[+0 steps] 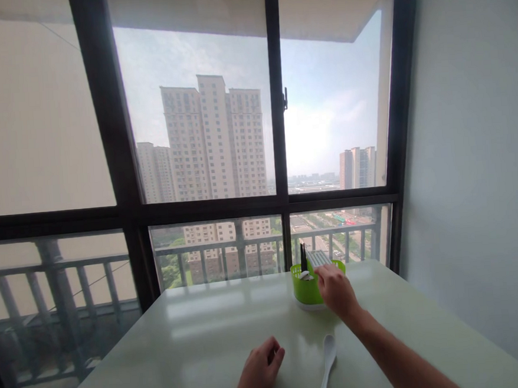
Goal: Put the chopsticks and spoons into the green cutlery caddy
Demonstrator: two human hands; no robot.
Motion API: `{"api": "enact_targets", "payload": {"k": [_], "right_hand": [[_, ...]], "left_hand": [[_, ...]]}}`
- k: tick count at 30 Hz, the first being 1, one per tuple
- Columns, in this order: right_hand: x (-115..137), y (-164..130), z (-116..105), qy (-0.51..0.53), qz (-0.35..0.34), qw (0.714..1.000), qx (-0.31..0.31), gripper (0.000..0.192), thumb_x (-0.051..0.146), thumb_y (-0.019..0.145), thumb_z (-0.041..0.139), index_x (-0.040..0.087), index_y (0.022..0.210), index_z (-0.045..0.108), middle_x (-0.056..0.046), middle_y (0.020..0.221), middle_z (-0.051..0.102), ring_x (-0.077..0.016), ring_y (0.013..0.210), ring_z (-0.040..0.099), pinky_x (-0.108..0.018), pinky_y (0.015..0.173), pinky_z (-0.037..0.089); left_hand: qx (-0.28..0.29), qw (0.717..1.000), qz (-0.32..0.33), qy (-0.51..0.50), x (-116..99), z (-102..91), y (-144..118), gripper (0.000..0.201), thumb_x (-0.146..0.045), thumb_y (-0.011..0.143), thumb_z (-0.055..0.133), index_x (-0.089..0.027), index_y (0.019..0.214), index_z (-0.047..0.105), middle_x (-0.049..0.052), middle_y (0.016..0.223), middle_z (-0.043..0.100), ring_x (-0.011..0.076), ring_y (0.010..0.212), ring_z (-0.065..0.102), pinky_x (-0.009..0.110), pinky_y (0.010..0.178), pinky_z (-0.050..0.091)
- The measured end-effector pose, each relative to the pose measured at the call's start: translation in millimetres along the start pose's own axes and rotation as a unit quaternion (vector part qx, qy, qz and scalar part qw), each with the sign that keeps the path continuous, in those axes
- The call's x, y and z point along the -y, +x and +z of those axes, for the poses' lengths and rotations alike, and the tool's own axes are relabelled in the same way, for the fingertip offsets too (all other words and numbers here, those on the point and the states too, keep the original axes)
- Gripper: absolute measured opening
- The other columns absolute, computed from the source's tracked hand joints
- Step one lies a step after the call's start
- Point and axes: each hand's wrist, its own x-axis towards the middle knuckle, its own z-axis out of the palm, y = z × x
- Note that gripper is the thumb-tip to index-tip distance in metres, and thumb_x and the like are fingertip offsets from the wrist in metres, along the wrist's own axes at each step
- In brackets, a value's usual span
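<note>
My right hand (336, 286) reaches to a green holder (309, 293) with a perforated rim and a white base. Its fingers are closed on a pale, flat, striped piece (319, 259) at the holder's top; the exact kind cannot be made out. Black chopsticks (303, 257) stand upright in the holder's left part, with a white spoon-like end (305, 275) beside them. Nearer to me, a white spoon (328, 360) lies on the table, bowl end away from me. Left of that spoon, my left hand (260, 371) rests with its fingers curled in, nothing visible in them.
A pale, glossy table (198, 346) spreads out below my hands and narrows toward the window. Dark window frames (211, 209) rise behind its far edge. On the right stands a plain wall (470, 173). Outside are a railing (209, 246) and tall buildings (215, 138).
</note>
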Motion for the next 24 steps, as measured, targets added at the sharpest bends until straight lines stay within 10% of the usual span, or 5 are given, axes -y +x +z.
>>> {"api": "enact_targets", "payload": {"k": [6,10,14,19,24], "right_hand": [[-16.7,-70.8,33.6,0.091,0.11,0.944,0.298,0.023,0.035,0.082,0.071,0.018,0.097,0.071,-0.008,0.085,0.072,-0.0217,0.071,0.069,-0.028,0.064,0.049],[-19.3,-92.2,60.2,0.146,0.11,0.941,0.284,0.022,0.008,0.068,0.069,0.017,0.088,0.072,-0.007,0.089,0.074,-0.0221,0.087,0.071,-0.025,0.071,0.05],[-17.5,-65.0,47.3,0.218,0.136,0.914,0.315,0.019,0.009,0.076,0.058,0.017,0.089,0.07,0.0,0.066,0.067,-0.0147,0.054,0.065,-0.019,0.049,0.044],[-12.9,14.4,-24.9,0.317,0.082,0.933,0.146,0.013,0.016,0.086,0.055,0.018,0.091,0.067,0.0,0.073,0.067,-0.0118,0.052,0.062,-0.018,0.044,0.042],[1.1,67.3,-60.5,0.148,-0.027,0.98,-0.131,0.017,0.015,0.095,0.051,0.016,0.098,0.068,-0.007,0.094,0.069,-0.0152,0.077,0.065,-0.025,0.069,0.053]], "left_hand": [[0.003,1.0,-0.002,0.004,-0.2,-0.7,1.5,0.031,-0.045,0.096,0.044,-0.022,0.076,0.05,-0.005,0.065,0.05,0.0132,0.064,0.046,0.025,0.062,0.028],[0.005,1.0,0.001,0.01,-0.2,-1.3,0.9,0.031,-0.045,0.096,0.045,-0.022,0.076,0.049,-0.005,0.065,0.05,0.0129,0.064,0.046,0.024,0.063,0.029],[-0.001,1.0,0.003,0.009,0.1,-0.7,-0.2,0.032,-0.045,0.097,0.044,-0.022,0.076,0.049,-0.005,0.064,0.049,0.0129,0.064,0.045,0.024,0.063,0.028],[0.0,1.0,-0.005,0.009,-0.6,0.2,0.9,0.033,-0.046,0.096,0.046,-0.022,0.074,0.05,-0.005,0.064,0.049,0.0132,0.064,0.045,0.024,0.062,0.028],[0.003,1.0,-0.004,-0.003,-0.5,1.4,1.3,0.032,-0.046,0.095,0.048,-0.021,0.074,0.051,-0.005,0.063,0.048,0.0123,0.062,0.043,0.025,0.062,0.027]]}}
